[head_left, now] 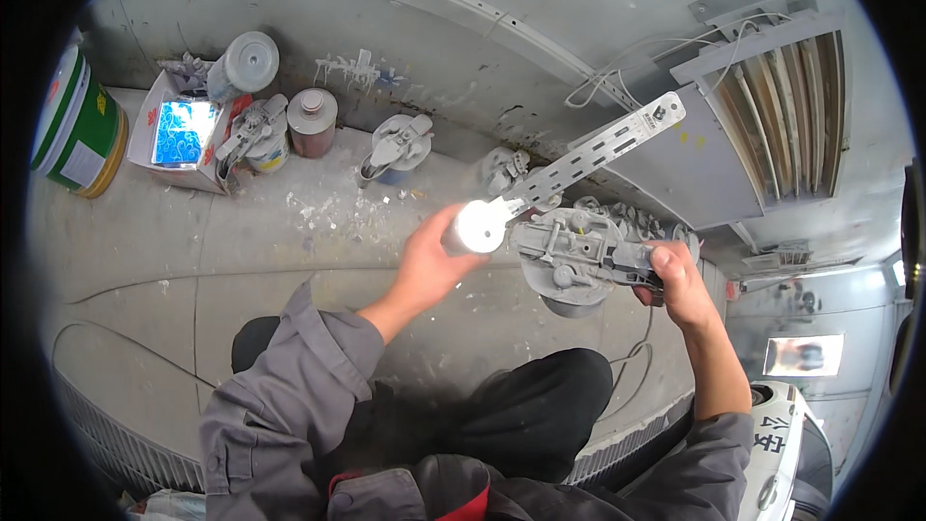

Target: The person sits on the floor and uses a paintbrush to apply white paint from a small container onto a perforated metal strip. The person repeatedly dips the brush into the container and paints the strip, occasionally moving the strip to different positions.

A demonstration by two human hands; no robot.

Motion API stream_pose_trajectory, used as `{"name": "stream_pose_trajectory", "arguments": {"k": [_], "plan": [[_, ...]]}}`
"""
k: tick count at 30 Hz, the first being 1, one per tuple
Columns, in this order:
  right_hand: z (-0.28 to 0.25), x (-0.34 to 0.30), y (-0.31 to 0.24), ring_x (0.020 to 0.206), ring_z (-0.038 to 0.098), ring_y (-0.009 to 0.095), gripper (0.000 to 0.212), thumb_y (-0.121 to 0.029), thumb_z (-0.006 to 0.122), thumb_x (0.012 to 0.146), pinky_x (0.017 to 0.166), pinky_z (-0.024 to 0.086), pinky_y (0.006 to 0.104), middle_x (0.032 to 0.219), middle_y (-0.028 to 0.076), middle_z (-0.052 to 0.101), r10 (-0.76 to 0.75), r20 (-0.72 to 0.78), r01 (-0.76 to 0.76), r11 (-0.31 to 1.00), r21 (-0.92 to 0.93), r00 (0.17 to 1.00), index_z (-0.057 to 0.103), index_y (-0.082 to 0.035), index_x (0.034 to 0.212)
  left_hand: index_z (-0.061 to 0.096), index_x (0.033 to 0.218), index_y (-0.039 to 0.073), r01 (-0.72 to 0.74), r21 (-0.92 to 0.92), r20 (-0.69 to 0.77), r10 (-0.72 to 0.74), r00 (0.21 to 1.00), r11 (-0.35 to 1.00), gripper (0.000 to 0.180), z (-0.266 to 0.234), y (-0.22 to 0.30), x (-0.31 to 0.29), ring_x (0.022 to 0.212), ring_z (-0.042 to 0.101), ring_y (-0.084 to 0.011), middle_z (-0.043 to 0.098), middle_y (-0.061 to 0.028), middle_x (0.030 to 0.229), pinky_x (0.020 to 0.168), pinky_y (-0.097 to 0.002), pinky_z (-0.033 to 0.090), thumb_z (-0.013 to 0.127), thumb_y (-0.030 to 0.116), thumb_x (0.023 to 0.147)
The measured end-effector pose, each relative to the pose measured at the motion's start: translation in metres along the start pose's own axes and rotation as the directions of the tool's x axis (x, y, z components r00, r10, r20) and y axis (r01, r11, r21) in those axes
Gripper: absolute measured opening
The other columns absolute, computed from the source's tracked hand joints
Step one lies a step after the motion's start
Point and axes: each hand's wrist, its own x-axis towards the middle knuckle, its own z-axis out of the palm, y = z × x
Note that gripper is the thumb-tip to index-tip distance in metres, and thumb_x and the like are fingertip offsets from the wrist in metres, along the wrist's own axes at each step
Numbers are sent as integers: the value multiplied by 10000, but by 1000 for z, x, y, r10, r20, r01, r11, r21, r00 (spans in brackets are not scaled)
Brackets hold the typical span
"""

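your left hand [424, 259] wraps a white-topped cylinder [477, 232]; your right hand [679, 286] grips a paint-crusted spray gun [569, 249] just beside it, over the floor [275, 299]. likely risks: gun tipping from its one-handed hold; cylinder catching the slotted metal strip [612, 143].

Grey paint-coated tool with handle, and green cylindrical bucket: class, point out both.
Grey handled tool [577, 253], head view: on its wide round part.
Green bucket [87, 123], head view: on its green side wall.
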Motion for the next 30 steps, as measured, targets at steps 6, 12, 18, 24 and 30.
{"name": "stream_pose_trajectory", "arguments": {"k": [6, 12, 18, 24, 30], "plan": [[-1, 5, -20, 558, 485, 107, 841, -829, 478, 963, 532, 336, 300, 587, 8, 558, -12, 12, 14, 983, -181, 1000, 616, -41, 704, 554, 1508, -4, 19, -10, 23, -19, 1000, 1000, 788, 7, 12, -1, 1290, 637, -199, 671, -112, 1388, 1107, -376, 513, 906, 67, 807], [3, 9, -27, 559, 477, 99, 845, -846, 513, 949, 528, 333, 294, 591, 5, 550, -26, 3, 26, 981, -190, 1000, 606, -41, 708, 568, 1495, -2, 14, 22, -5, -14, 1000, 1000, 787, 6, 15, -2, 1278, 641, -216, 676, -120, 1377, 1092, -378, 511, 916, 90, 795], [4, 9, -36, 561, 472, 92, 847, -849, 527, 949, 517, 325, 289, 595, 2, 548, -19, 28, 25, 980, -196, 999, 617, -38, 723, 591, 1472, 20, 2, 21, 5, -2, 1000, 1000, 759, 4, 14, -2, 1251, 647, -209, 690, -102, 1354, 1067, -373, 516, 913, 97, 789], [4, 8, -39, 563, 473, 91, 841, -837, 517, 966, 522, 330, 289, 598, 3, 551, -33, 29, 39, 976, -214, 999, 616, -36, 728, 596, 1463, 19, 5, 22, -2, -5, 1000, 1000, 749, 3, 21, -3, 1233, 652, -206, 696, -98, 1346, 1059, -376, 516, 910, 98, 787], [4, 8, -39, 569, 477, 92, 842, -836, 518, 967, 529, 335, 291, 603, 4, 555, -37, 38, 45, 972, -231, 999, 617, -35, 731, 596, 1464, 21, -17, 27, -10, 17, 1000, 999, 752, 3, 17, -4, 1235, 653, -213, 694, -108, 1342, 1072, -375, 519, 913, 92, 786]]}}
